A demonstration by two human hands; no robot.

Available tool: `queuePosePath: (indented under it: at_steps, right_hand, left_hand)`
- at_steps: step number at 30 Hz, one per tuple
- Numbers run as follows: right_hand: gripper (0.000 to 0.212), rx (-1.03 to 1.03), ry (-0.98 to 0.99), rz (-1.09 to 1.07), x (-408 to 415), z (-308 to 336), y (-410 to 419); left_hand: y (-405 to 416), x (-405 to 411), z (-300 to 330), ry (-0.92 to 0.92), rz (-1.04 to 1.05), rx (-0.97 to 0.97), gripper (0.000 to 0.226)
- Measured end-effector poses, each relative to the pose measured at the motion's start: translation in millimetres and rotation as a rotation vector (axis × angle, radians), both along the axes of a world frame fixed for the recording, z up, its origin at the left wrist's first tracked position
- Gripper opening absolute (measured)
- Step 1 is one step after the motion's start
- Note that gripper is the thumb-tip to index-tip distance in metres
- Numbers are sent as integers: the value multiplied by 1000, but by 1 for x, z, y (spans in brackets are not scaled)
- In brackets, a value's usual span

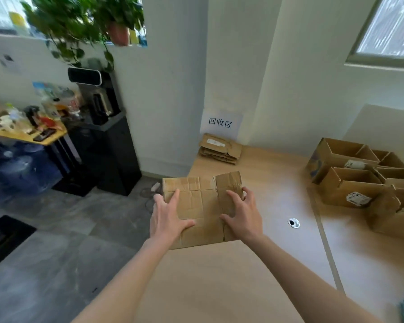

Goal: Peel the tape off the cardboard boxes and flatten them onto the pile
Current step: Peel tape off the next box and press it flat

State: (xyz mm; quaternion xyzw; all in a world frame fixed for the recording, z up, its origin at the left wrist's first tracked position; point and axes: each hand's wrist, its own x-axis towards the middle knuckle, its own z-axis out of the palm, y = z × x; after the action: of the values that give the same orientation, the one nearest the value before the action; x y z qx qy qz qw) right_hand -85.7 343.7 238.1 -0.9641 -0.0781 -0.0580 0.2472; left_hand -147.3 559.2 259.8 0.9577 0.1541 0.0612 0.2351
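We hold the flattened box (200,210) with both hands spread flat on top, left hand (167,217) gripping its left side, right hand (243,215) its right, fingers curling over the far edge. It sits at the desk's (219,287) left edge, overhanging slightly. To do this well, we keep it pressed flat and carry it level to the pile (221,149) in the far left corner, square on top.
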Motion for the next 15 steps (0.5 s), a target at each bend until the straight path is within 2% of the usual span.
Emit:
queuePosePath:
  at_steps: [7,15]
  right_hand:
    - [78,31,-121,9,20,52,128]
    - [79,32,-135,-28,88,68,205]
  left_hand:
    - [126,24,58,-84,-11,68,115]
    - [211,105,73,-85,-76,99,116]
